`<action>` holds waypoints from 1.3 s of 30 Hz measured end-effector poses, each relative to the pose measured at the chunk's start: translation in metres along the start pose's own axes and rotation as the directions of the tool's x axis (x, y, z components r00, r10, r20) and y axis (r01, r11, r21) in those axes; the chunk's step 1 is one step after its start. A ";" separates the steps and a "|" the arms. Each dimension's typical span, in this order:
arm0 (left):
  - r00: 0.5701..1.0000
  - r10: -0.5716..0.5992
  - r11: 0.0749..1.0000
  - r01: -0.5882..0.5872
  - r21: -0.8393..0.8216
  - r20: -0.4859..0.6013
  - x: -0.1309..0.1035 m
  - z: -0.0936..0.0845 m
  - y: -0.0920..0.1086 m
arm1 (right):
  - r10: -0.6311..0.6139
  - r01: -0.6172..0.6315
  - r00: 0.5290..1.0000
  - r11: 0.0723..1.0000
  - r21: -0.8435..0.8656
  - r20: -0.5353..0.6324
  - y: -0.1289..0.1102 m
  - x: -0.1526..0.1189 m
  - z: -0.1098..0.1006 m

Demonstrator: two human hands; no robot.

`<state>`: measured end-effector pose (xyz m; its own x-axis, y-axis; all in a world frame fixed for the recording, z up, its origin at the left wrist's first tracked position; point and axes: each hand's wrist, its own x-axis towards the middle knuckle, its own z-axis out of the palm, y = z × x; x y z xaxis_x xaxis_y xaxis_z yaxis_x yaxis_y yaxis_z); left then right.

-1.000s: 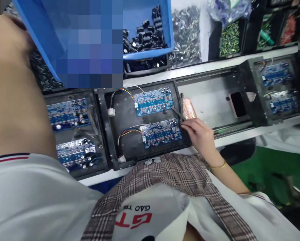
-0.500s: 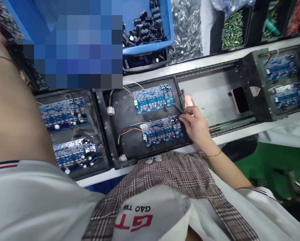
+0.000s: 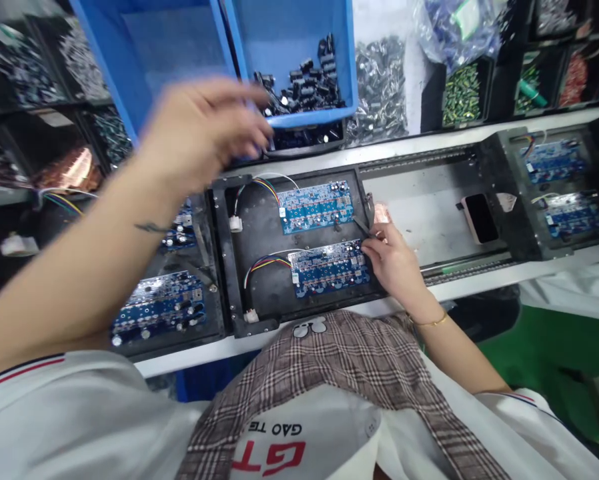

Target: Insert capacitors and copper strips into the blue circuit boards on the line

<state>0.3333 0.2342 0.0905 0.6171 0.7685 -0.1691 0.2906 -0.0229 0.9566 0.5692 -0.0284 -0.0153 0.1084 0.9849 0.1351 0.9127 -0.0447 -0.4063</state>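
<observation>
My left hand (image 3: 199, 130), blurred by motion, hangs over the front of the blue bins, fingers apart and reaching toward the black cylindrical capacitors (image 3: 307, 83). I make out nothing in it. My right hand (image 3: 392, 263) is closed in a pinch at the right end of the lower blue circuit board (image 3: 329, 270); what its fingertips hold is hidden. Just above those fingertips lies a dark flat clip (image 3: 363, 225). An upper blue circuit board (image 3: 315, 208) rests in the same black tray (image 3: 259, 243), and both boards have coloured wires ending in white connectors (image 3: 235, 224).
At left, another black tray holds a board with capacitors (image 3: 159, 307). A phone (image 3: 479, 219) lies on the rail to the right, before a further tray (image 3: 517, 220). Part bins (image 3: 467, 93) and a bag of metallic parts (image 3: 379, 87) line the back.
My left hand has swung from the far left edge to the right, over the blue bins. The view has shifted slightly. My right hand stays at the lower board's right end.
</observation>
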 end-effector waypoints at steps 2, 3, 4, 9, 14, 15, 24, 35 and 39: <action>0.965 -0.045 0.999 0.043 0.011 0.259 -0.021 0.035 -0.008 | -0.060 0.060 0.998 0.998 0.026 -0.014 -0.013 0.007 -0.011; 0.924 -0.069 0.998 0.068 0.016 0.375 -0.029 0.050 -0.011 | -0.095 0.097 0.995 0.992 0.075 -0.035 -0.023 0.012 -0.018; 0.879 -0.083 0.996 0.088 0.012 0.469 -0.036 0.061 -0.013 | -0.132 0.139 0.990 0.980 0.146 -0.056 -0.033 0.018 -0.024; 0.798 -0.031 0.999 0.034 0.006 0.602 -0.055 0.072 -0.012 | -0.321 0.364 0.930 0.869 0.335 -0.179 -0.071 0.043 -0.036; 0.766 -0.094 0.978 0.190 -0.084 0.636 -0.062 0.053 -0.021 | -0.426 0.438 0.895 0.792 0.425 -0.129 -0.078 0.059 -0.032; 0.753 -0.099 0.965 0.232 -0.122 0.651 -0.063 0.051 -0.022 | -0.441 0.440 0.891 0.777 0.450 -0.108 -0.080 0.061 -0.033; 0.979 0.204 0.848 -0.176 0.500 -0.001 -0.041 -0.047 0.029 | -0.352 0.417 0.909 0.786 0.455 -0.224 -0.083 0.081 -0.049; 0.809 0.461 0.538 0.072 0.840 -0.365 0.087 -0.093 0.004 | -0.089 0.142 0.986 0.883 0.447 -0.138 -0.033 0.019 -0.032; 0.939 0.324 0.533 -0.284 0.797 0.118 0.108 0.030 0.008 | -0.036 0.082 0.994 0.878 0.472 -0.106 -0.027 0.004 -0.030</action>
<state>0.4248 0.2978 0.0729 0.7597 0.6385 0.1233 0.5622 -0.7402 0.3689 0.5568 -0.0281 0.0238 0.1161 0.9627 0.2444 0.6239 0.1208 -0.7721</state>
